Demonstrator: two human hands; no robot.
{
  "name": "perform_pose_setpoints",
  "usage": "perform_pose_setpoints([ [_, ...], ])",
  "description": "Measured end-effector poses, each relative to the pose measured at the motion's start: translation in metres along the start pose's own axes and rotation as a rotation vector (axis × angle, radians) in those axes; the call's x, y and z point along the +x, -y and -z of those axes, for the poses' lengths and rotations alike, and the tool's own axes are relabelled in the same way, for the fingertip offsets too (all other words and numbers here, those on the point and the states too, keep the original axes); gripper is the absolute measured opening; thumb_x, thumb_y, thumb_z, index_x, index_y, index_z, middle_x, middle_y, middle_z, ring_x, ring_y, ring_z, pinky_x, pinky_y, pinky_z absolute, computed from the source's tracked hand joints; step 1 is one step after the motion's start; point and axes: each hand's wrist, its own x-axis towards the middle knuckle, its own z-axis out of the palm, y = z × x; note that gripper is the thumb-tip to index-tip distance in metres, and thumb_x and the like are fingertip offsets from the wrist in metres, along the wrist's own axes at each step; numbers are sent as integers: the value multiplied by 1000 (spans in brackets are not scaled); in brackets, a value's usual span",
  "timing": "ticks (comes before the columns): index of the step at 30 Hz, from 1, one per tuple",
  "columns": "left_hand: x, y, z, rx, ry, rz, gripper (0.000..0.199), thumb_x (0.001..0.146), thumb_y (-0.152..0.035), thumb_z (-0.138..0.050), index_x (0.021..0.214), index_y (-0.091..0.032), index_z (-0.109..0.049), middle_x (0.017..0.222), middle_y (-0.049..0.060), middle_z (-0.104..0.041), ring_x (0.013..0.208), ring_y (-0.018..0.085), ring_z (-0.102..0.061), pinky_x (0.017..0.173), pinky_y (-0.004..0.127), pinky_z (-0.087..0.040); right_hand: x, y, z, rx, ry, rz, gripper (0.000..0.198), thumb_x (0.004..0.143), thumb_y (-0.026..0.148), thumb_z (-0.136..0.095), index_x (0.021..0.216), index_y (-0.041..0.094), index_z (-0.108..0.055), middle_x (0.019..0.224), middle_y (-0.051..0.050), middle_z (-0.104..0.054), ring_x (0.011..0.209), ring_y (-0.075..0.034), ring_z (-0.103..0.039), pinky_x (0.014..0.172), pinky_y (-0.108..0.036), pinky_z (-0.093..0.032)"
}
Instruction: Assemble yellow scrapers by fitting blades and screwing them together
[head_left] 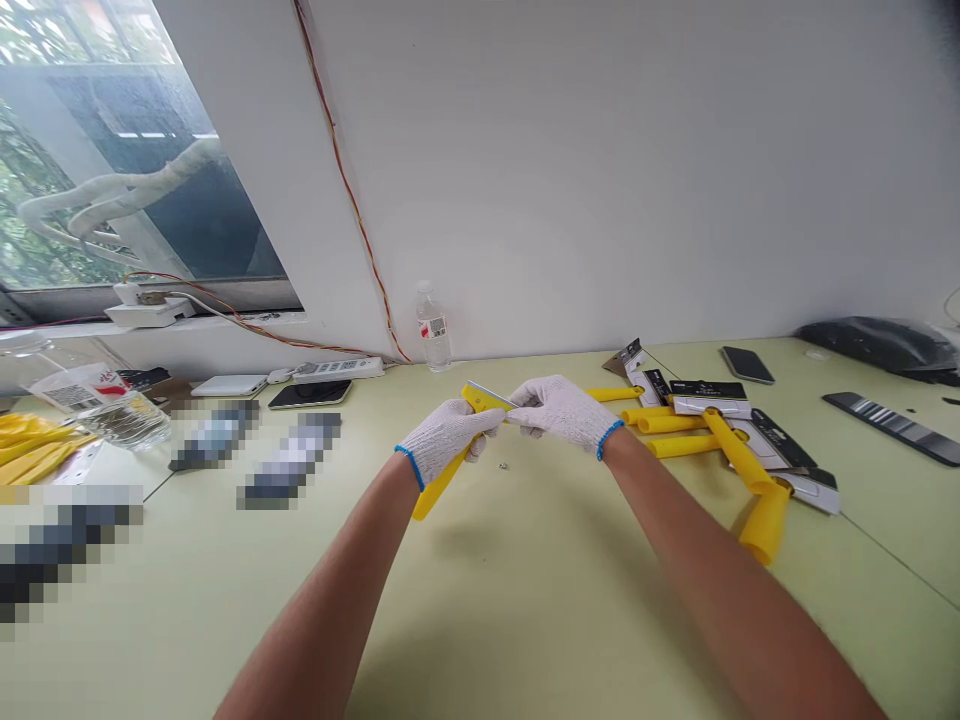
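Both my hands wear white knit gloves with blue cuffs. In my left hand (450, 438) is a yellow scraper (441, 486), its handle slanting down to the left and its head upward. A thin metal blade edge lies along the scraper's head. My right hand (556, 412) pinches the right end of that head, thumb and finger closed on it; whether it grips the blade or the plastic is hidden. Below the hands, a tiny metal piece (503, 466), perhaps a screw or nut, lies on the table (480, 600).
To the right lie several yellow scrapers (739, 455) with black-and-white cards. A phone (748, 364), a striped dark strip (892, 425) and a black bag (885, 345) lie beyond. A bottle (433, 328) stands by the wall; leftward are a power strip (339, 370), another phone (310, 395) and yellow gloves (37, 448).
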Motion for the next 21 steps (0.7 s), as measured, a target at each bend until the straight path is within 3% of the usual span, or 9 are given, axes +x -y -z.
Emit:
perform_pose_setpoints([
  [5,7,10,1,-71,13,14,30,80,-46,-68,72,-19,-56,58,-1,-53,51,12,-47,58,28,-41,1,5,-4,-35,-79,4,43,103,42,-61,114,1,-69,91,-10,-64,81,-8,-60,77,-14,-50],
  [10,15,19,7,-86,-67,57,32,83,-47,-68,74,-17,-60,58,1,-55,55,12,-52,58,26,-42,-1,-3,6,-148,-173,-42,43,106,43,-58,122,5,-65,107,-11,-63,96,-13,-61,89,-24,-54],
  [15,27,32,21,-222,-228,131,30,79,-41,-74,74,-16,-58,56,-1,-52,50,9,-45,51,24,-39,-21,-43,20,-315,-245,-162,42,106,41,-57,130,6,-61,123,-14,-57,114,-18,-58,102,-35,-53],
  [21,36,46,32,-232,-305,70,32,73,-40,-80,76,-16,-59,57,-1,-53,49,9,-47,51,24,-40,-46,-90,-3,-464,-246,-265,42,106,41,-57,131,7,-60,122,-14,-57,112,-16,-58,101,-34,-54],
])
